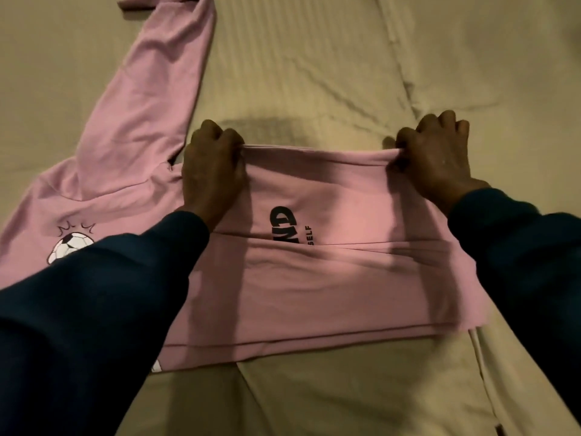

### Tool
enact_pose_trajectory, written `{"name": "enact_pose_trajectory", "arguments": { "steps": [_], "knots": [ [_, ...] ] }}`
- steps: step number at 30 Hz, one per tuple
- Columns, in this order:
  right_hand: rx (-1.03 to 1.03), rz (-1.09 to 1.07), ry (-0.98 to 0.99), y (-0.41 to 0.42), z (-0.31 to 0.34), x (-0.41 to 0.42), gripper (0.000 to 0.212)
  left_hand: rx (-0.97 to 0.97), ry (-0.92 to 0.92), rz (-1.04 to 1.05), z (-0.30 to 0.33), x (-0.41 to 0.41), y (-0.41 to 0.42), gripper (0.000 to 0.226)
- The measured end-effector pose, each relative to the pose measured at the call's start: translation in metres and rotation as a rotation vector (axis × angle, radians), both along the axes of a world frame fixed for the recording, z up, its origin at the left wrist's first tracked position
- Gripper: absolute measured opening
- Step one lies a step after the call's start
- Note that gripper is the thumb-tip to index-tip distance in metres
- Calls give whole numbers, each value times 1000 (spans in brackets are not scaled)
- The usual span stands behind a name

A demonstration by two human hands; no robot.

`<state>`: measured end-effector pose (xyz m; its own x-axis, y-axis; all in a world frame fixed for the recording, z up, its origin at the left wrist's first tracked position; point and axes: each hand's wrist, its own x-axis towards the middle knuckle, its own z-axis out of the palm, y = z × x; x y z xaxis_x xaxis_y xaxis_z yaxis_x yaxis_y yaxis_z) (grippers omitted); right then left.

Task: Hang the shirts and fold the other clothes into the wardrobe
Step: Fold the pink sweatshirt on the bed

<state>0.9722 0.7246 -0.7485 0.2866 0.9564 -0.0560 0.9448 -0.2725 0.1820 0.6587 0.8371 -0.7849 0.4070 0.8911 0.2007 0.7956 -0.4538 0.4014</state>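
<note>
A pink sweatshirt (pixel 330 278) with black lettering and a football print lies on the bed, its body doubled over into a wide band. My left hand (pixel 213 171) pinches the far left corner of the folded part. My right hand (pixel 437 158) pinches the far right corner, and the edge between them is pulled taut, slightly raised off the bed. One long pink sleeve (pixel 151 99) stretches away toward the upper left, flat on the sheet. My dark blue sleeves cover part of the sweatshirt's left and right sides.
A beige, wrinkled bedsheet (pixel 345 73) covers the whole surface. A seam or fold in the bedding (pixel 405 73) runs down the right side. A white cord (pixel 481 369) lies by the sweatshirt's near right corner.
</note>
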Motion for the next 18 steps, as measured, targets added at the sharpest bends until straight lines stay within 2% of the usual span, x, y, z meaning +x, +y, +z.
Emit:
{"name": "enact_pose_trajectory", "arguments": {
  "steps": [2,5,7,10,13,16,18],
  "knots": [
    [1,3,48,-4,-1,2,34,-52,4,-74,2,8,-6,23],
    [-20,37,137,-8,-2,7,34,-181,106,-181,2,21,-9,46],
    [43,62,158,-10,2,16,26,-145,109,-153,2,24,-7,38],
    [173,43,151,-11,13,34,16,-66,-2,-77,3,19,-2,20],
    [237,-27,130,-16,18,46,14,-13,-34,-78,6,10,-1,16],
    [261,-41,140,-26,14,51,22,-43,-56,-187,12,-4,-4,16],
    [182,5,219,-32,6,50,43,-76,-26,-247,14,-11,-10,24]
  ]
}}
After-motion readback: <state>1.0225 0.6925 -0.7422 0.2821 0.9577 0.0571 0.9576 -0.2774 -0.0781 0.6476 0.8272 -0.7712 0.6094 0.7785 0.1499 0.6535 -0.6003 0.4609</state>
